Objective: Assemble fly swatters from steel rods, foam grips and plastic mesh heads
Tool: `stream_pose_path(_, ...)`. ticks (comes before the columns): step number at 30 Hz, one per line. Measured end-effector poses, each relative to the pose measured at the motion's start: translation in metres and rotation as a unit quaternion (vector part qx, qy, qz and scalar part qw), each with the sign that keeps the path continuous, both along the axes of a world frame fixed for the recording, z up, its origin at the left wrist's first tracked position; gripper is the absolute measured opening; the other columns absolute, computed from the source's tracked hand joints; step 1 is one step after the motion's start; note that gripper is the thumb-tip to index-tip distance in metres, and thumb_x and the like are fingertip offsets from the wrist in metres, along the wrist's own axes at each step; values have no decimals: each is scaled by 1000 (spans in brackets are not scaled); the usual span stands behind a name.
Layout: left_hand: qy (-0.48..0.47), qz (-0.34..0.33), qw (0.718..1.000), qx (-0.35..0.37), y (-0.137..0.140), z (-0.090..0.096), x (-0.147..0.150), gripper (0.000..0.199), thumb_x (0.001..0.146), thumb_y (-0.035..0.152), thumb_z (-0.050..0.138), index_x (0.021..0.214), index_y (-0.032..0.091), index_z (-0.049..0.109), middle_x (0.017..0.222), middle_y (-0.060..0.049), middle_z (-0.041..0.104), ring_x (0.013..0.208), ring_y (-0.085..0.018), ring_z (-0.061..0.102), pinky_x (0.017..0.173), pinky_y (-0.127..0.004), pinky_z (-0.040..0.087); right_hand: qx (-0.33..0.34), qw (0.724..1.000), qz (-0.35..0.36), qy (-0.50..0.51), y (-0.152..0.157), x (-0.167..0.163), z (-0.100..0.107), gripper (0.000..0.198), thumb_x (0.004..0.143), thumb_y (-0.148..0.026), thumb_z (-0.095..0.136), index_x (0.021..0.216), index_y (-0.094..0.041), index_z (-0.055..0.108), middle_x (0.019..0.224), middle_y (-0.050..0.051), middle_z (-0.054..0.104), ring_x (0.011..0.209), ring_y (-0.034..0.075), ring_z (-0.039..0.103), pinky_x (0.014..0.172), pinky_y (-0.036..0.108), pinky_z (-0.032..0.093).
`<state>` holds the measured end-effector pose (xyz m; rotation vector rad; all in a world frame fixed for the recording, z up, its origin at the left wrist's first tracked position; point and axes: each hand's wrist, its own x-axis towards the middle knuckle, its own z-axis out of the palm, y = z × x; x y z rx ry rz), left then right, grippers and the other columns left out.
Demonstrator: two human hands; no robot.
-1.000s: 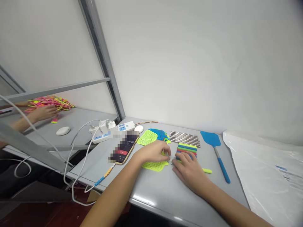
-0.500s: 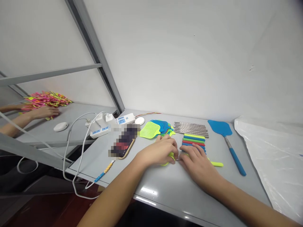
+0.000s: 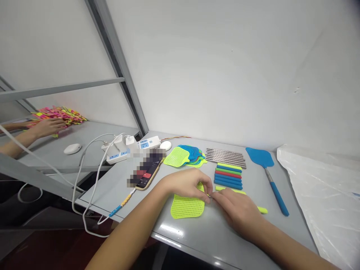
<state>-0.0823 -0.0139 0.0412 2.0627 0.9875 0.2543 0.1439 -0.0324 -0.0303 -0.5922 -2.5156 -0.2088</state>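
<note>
My left hand [image 3: 192, 183] pinches the neck of a yellow-green perforated fly swatter head [image 3: 188, 208], which lies near the table's front. Against it, my right hand [image 3: 239, 208] has its fingers closed around a thin metal rod, mostly hidden; a yellow-green handle [image 3: 263, 210] sticks out beyond that hand. The fingertips of both hands nearly meet at the joint. Behind my left hand lies a fanned pile of swatter heads [image 3: 194, 153]. Coloured handles [image 3: 228, 177] lie in a row above my right hand, with metal rods [image 3: 226, 156] behind them.
A complete blue fly swatter [image 3: 260, 157] lies at right, beside a white plastic sheet [image 3: 323, 195]. To the left are a phone [image 3: 146, 178], a power strip [image 3: 149, 142] and white cables. Beyond the grey frame [image 3: 123, 75], another person's hand [image 3: 49, 127] touches a colourful pile [image 3: 64, 115].
The swatter head has turned and now lies flat toward me, more of it showing. Both hands have shifted slightly toward the front edge, uncovering more of the handles.
</note>
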Motion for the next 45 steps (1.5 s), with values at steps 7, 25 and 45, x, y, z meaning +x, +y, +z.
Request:
stream_pose_path(7,-55,-24,992,-109,11,-12,-2,32,65,36,81,88,20,65,83,1,69,78,-14,65,72,-24,45,-26,999,2,-33,0,2,9,21,92,-14,41,102,-17,59,72,3,58,65,16,53,53,27,33)
stream_pose_path(25,-72,-25,977,-200,19,-29,-1,51,53,38,87,93,22,59,76,3,70,73,-15,66,66,-25,43,-45,998,11,-43,-4,1,4,19,93,-14,42,99,-17,59,75,2,59,67,16,52,56,29,31)
stream_pose_path(45,-45,-43,980,-189,21,-27,1,50,58,37,85,102,25,64,79,2,72,76,-18,68,66,-25,44,-29,999,12,-17,-5,-1,1,18,89,-10,45,97,-17,60,72,2,58,66,16,50,56,29,28)
